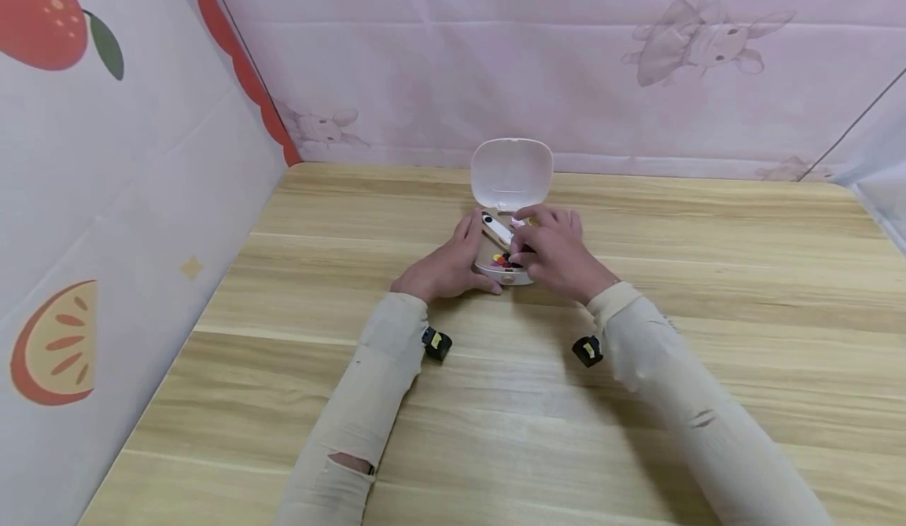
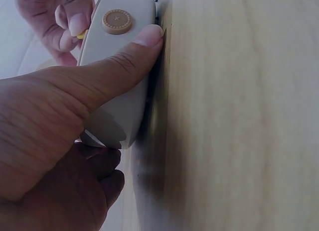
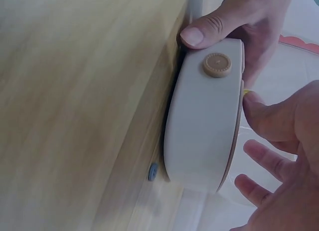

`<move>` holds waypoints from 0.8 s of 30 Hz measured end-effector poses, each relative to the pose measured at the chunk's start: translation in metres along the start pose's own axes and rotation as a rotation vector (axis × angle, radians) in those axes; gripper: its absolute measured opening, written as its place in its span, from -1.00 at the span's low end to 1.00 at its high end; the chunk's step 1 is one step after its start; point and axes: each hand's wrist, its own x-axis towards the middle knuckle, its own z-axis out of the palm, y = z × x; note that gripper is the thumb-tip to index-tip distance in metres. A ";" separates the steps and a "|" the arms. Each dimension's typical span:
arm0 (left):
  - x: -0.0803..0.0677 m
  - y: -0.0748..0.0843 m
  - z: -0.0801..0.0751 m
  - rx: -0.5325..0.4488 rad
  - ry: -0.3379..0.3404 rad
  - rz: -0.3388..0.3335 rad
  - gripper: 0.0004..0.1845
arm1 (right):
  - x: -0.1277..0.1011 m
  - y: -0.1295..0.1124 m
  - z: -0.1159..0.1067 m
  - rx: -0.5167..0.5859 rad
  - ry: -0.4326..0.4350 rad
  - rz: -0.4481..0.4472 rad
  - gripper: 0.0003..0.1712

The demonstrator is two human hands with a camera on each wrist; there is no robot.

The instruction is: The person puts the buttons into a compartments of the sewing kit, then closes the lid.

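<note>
A small white storage box stands on the table, its lid raised at the back. A brown button-shaped knob is on its front. Inside lie a long white piece with a black dot and several small coloured pieces. My left hand grips the box's left side, thumb on the front wall. Over the box's right part, my right hand pinches a small yellow piece between thumb and finger at the rim. My fingers hide part of the contents.
A small blue button rests on the wooden table by the box's right end. Behind the table hangs a pink printed cloth. A white printed wall is on the left.
</note>
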 end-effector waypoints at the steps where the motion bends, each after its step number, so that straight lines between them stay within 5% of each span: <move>1: 0.000 0.000 0.000 0.003 0.000 0.000 0.34 | 0.000 0.000 0.001 -0.002 0.000 -0.002 -0.85; 24: 0.001 0.000 0.000 0.013 -0.003 -0.005 0.34 | 0.000 -0.003 0.003 -0.028 -0.034 0.028 -0.93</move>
